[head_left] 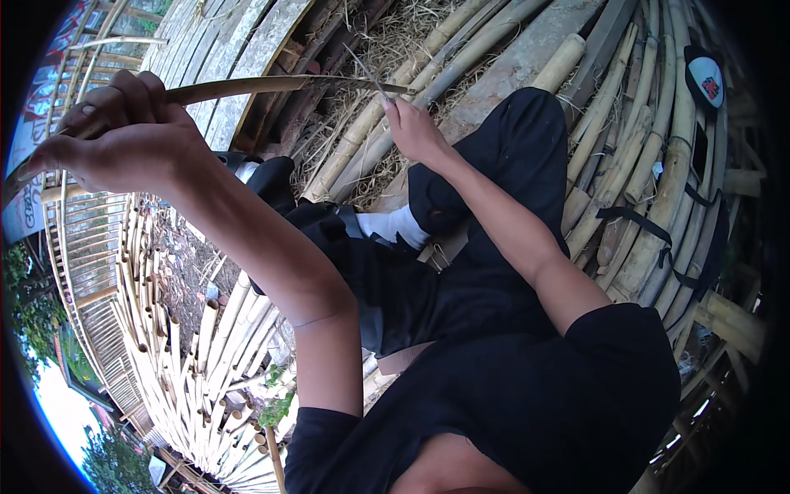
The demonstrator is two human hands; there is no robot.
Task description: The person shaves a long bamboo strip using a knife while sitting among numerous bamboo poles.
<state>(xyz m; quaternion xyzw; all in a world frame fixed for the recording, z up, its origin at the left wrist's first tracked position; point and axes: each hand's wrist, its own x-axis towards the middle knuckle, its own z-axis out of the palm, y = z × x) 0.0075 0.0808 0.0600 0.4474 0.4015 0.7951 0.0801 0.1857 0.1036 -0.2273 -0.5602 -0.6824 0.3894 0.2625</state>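
Note:
My left hand [127,148] is raised at the upper left, fingers wrapped round a long bamboo strip [239,87]. From that fist the strip runs right, bending slightly, and its thin end reaches my right hand. My right hand [414,130] is closed on a knife [367,71], whose narrow blade points up and left. The blade crosses the strip near its thin end; whether they touch I cannot tell. The knife's handle is mostly hidden in my fingers.
Bamboo poles [370,132] and curled shavings [411,33] lie ahead. Weathered planks [222,41] are at upper left. Many cut poles [206,370] are stacked lower left, beside a bamboo fence [86,272]. More poles [650,156], a cap [704,81] and a black strap [638,221] lie right.

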